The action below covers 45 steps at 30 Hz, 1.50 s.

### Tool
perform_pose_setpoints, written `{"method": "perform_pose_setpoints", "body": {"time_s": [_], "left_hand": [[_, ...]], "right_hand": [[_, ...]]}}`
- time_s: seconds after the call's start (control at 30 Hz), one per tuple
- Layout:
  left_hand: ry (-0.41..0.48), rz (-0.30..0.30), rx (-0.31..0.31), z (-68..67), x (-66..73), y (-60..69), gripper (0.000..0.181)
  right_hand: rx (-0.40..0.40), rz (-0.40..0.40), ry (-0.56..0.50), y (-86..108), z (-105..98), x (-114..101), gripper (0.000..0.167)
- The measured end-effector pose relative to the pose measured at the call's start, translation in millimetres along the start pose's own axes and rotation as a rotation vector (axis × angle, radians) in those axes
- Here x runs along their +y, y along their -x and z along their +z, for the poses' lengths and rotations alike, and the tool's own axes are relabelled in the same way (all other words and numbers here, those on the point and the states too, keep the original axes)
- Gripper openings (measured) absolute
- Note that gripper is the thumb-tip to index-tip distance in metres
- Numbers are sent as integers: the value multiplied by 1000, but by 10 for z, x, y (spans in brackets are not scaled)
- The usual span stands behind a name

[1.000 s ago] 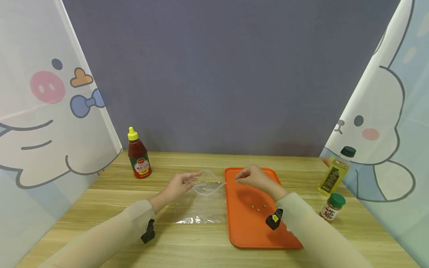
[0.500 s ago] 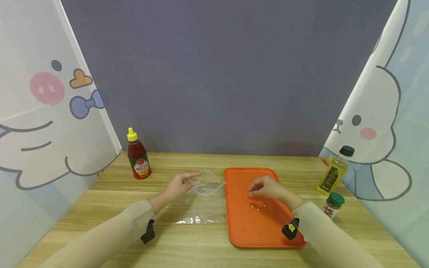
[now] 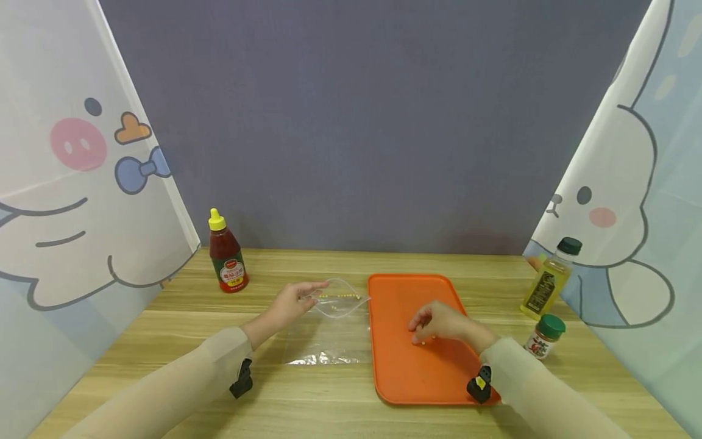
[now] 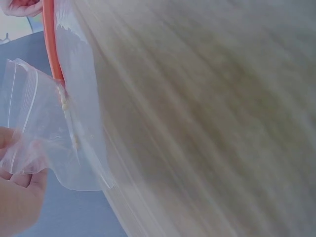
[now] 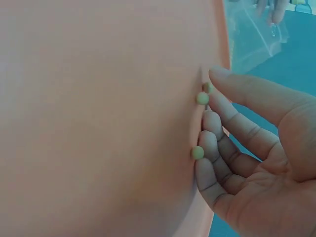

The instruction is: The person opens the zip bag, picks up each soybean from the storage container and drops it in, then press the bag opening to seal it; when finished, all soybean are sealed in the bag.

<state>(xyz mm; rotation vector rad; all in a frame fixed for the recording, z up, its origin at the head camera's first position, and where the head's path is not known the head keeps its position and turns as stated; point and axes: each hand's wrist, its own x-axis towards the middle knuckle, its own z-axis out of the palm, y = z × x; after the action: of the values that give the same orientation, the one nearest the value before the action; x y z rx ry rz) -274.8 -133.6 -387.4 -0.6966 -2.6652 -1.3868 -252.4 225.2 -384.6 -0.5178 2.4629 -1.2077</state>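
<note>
My left hand [image 3: 293, 303] pinches the left edge of a clear zip-lock bag [image 3: 329, 338], whose mouth gapes. Several pale yellow soybeans [image 3: 347, 296] lie in a row inside the bag. My right hand [image 3: 443, 321] is lowered over the orange tray [image 3: 395, 378], its fingertips at the tray's surface. In the right wrist view, one soybean [image 5: 207, 88] sits between the thumb and index fingertips, which stand apart. A second soybean [image 5: 202, 98] lies just beside it, and a third soybean [image 5: 197, 152] is by the other fingertips.
A ketchup bottle [image 3: 227, 262] with a yellow cap stands at the back left of the wooden table [image 3: 263, 390]. On the right are an oil bottle [image 3: 548, 283] and a small green-capped jar [image 3: 544, 338]. A grey panel [image 3: 351, 128] closes off the back.
My right hand has moved from near the bag's mouth, right and down to the soybeans on the tray. The left hand and the bag have stayed put.
</note>
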Motion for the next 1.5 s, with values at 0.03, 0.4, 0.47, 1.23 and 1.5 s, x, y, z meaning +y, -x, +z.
{"method": "perform_pose_setpoints", "body": {"time_s": [0.03, 0.4, 0.47, 1.23, 1.5], "left_hand": [[-2, -5, 2, -2, 6, 2, 46], [-4, -11, 4, -22, 21, 11, 44], [1, -9, -2, -25, 23, 9, 44], [12, 6, -8, -4, -27, -2, 43], [5, 19, -3, -9, -34, 1, 41]], "right_hand": [[0, 1, -1, -2, 5, 2, 22], [29, -10, 58, -5, 35, -24, 16], [35, -12, 64, -4, 39, -29, 15], [100, -57, 78, -88, -13, -56, 9], [175, -48, 63, -269, 20, -350, 18]]}}
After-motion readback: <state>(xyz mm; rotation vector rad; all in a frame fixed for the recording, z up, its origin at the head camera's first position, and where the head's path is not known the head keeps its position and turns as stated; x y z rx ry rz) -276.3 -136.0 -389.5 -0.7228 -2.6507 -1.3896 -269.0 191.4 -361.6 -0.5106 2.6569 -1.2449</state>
